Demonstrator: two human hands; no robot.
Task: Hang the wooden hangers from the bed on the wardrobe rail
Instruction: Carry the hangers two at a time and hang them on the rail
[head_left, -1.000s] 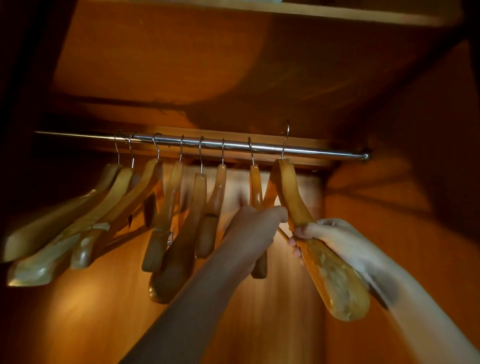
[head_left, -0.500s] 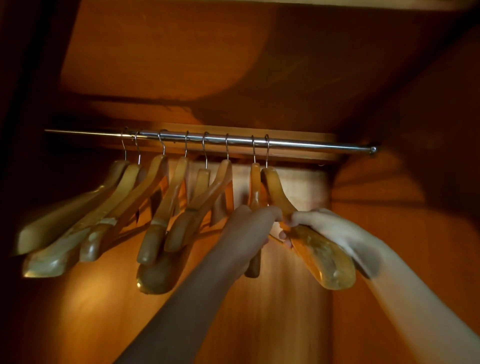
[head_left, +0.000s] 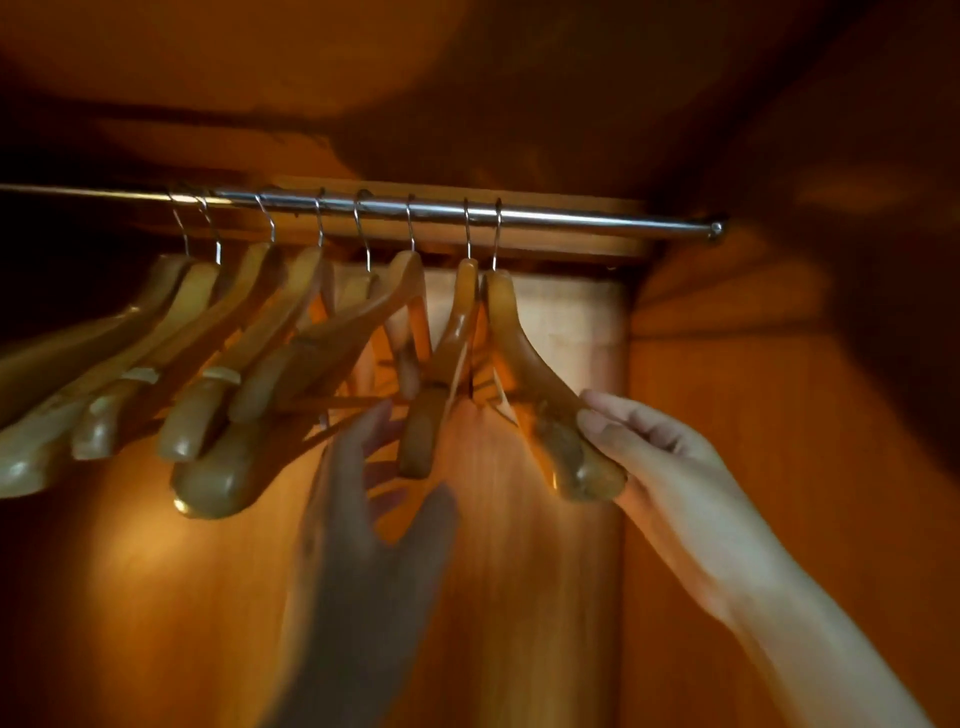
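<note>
Your right hand (head_left: 649, 452) pinches the low, near end of the rightmost wooden hanger (head_left: 524, 353) - thumb in front, fingers (head_left: 608, 402) curled over the top. Your left hand (head_left: 363, 509) is blurred, fingers spread, holding nothing. It sits just below the neighbour hanger (head_left: 447, 364); can't tell if it touches.

The held hanger lies up and to the left of the right hand. Its long axis runs from your grip up-left to its hook (head_left: 497, 234), which is over the wardrobe rail (head_left: 597, 221), right beside the neighbour's hook. So the right hand is nearer, and the only one on it. Next move is prob. just a release - the hanger should swing down to hang w/ the others.

The rest of the row (head_left: 249, 322) hangs further left, arms slanting down-left. To the right there's bare rail up to the side wall (head_left: 753, 467).

Vs 1 s ago: the hook was further right along the rail, apart from the neighbour's; now it's slid in against the row. The left hand was curled up by the neighbour hanger 0.5 s ago; now it's lower and opened out.
</note>
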